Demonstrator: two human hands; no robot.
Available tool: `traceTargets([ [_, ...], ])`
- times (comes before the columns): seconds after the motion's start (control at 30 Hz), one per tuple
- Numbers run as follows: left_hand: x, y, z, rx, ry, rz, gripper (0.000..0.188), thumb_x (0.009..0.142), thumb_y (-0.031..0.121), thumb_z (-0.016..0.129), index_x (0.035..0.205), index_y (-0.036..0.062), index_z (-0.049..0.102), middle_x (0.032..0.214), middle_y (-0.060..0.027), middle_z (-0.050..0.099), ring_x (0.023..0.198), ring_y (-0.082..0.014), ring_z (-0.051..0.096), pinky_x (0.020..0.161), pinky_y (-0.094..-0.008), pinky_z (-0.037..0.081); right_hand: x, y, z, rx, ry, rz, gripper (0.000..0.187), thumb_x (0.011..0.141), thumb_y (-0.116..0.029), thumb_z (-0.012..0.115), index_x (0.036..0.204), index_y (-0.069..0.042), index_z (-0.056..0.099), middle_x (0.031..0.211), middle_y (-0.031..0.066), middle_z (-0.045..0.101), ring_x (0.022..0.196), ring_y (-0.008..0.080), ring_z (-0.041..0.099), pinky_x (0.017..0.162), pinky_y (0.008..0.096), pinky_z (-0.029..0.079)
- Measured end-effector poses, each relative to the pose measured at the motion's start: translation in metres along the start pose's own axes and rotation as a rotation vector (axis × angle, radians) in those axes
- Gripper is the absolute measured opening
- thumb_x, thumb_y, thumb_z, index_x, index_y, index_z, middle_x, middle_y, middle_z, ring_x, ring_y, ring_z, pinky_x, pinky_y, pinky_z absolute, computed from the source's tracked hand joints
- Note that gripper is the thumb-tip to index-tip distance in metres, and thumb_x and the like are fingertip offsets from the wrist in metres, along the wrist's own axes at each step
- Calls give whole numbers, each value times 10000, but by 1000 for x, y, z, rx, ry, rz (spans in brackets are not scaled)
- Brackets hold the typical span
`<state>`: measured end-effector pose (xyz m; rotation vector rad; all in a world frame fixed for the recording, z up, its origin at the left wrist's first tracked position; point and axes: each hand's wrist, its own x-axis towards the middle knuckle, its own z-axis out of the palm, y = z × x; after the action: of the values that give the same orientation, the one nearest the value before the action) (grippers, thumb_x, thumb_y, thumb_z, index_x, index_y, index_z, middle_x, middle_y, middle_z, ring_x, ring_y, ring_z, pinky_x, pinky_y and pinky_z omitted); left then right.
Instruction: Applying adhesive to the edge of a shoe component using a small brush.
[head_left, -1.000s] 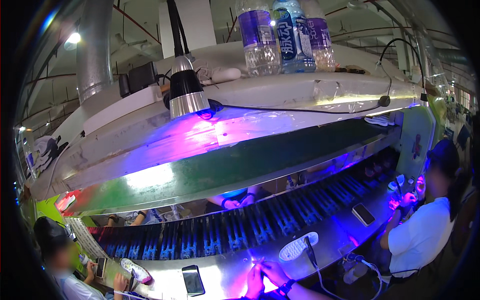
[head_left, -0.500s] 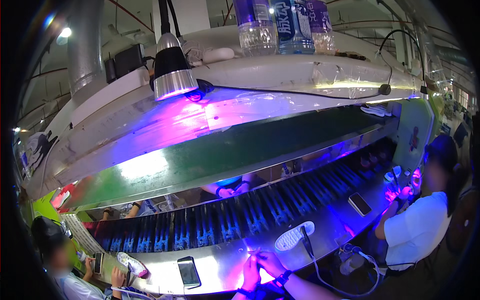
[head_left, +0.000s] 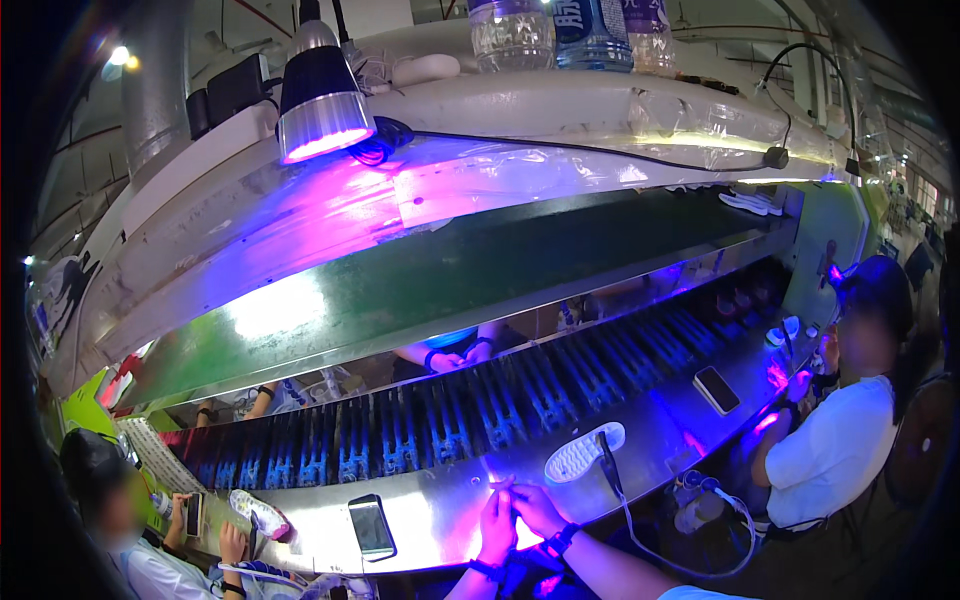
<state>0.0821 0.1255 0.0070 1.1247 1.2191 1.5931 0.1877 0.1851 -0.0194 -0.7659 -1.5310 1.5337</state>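
Observation:
My left hand (head_left: 496, 527) and my right hand (head_left: 541, 511) meet at the near edge of a curved metal ledge (head_left: 440, 505), under violet light. The fingers of both are closed and pressed together at the tips. Anything between them is too small or hidden to make out. Each wrist wears a dark band. Right of my hands lies a white shoe sole (head_left: 573, 456), tread up, with a black corded hand tool (head_left: 609, 464) resting across it. To their left a phone (head_left: 373, 527) lies on the ledge.
Beyond the ledge runs a dark slatted conveyor (head_left: 450, 425), with a green belt (head_left: 400, 300) above it. A lamp (head_left: 325, 110) hangs at upper left. Co-workers sit left (head_left: 110, 510) and right (head_left: 835, 440); another phone (head_left: 716, 390) lies toward the right one. A white cable (head_left: 640, 545) loops below the ledge.
The whole view has shifted slightly, lifting the lamp and bottles in the picture. My hands stay joined at the ledge edge. The right co-worker's hands have moved a little.

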Motion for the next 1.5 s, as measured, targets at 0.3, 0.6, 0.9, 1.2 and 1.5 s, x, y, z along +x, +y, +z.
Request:
traceTargets([
  [0.3,8,-7,3,87,32,80,432,1074,264,562,1410,-5,596,1155,-95,698,1006,-139,625,865,-286,508,9,12,0,223,52,42,393,1108,-248,469,1321,16,669,1298,107,693,1169,177,626,1057,332,470],
  [0.6,9,-27,-5,50,-24,18,333,1048,216,586,1280,-17,636,1241,-121,680,1127,-195,630,986,-338,495,11,13,-2,173,65,54,520,1144,-357,364,1216,37,695,1305,149,690,1210,223,634,1087,366,472],
  [0.9,14,-14,2,17,-29,14,316,1049,221,587,1252,-16,641,1327,-145,645,1271,-244,576,1078,-385,451,19,28,-8,283,62,78,554,1136,-438,350,1323,-22,664,1287,99,707,1161,174,646,1039,331,480],
  [1.2,20,-35,-2,-6,-38,30,330,1058,193,575,1302,-25,616,1336,-151,646,1242,-226,602,1032,-357,493,26,47,-11,514,41,112,504,1134,-344,344,1336,32,612,1320,168,682,1237,219,631,1096,352,454],
  [1.5,24,-46,-5,51,-31,80,354,1060,254,579,1266,-28,636,1335,-162,649,1224,-241,605,1053,-376,469,27,36,-11,376,30,113,516,1134,-361,343,1314,6,657,1322,111,697,1226,191,638,1067,338,452],
])
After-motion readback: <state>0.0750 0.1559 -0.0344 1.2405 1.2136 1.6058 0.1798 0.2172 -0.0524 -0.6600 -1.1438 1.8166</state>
